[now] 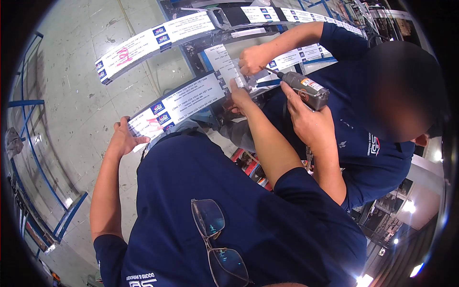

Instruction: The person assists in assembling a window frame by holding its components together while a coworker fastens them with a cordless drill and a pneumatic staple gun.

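Head cam: the labelled profile sits mid-frame, left of centre. Left hand has its lower-left end pinched between thumb and fingers. Right hand is at the other end, thumb on top by the crosspiece; fingers mostly hidden, can't tell how tight. A co-worker's hand holds a power driver close by, so IMO keep the profile steady and thumb clear of the bit. Long axis slants lower left to upper right, inner end pointing at the crosspiece.
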A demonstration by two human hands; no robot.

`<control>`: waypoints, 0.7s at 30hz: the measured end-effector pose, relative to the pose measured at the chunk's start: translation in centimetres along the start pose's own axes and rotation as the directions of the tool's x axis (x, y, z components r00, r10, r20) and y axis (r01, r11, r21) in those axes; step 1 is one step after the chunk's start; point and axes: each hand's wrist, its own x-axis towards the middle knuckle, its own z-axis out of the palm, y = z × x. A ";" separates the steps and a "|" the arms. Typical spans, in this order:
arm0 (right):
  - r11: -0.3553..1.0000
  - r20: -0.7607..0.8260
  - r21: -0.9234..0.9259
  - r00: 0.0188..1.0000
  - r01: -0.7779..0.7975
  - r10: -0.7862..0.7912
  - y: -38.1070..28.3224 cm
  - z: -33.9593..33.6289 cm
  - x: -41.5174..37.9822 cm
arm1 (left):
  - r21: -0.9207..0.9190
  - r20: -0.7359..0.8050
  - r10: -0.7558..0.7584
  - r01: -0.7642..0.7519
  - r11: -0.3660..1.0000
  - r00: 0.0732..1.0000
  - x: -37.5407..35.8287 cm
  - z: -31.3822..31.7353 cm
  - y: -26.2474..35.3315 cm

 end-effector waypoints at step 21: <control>1.000 -0.026 -0.009 1.000 -0.008 0.007 -0.4 -0.1 -0.6 | 0.016 0.005 0.001 -0.001 1.000 1.000 -0.1 0.0 -0.1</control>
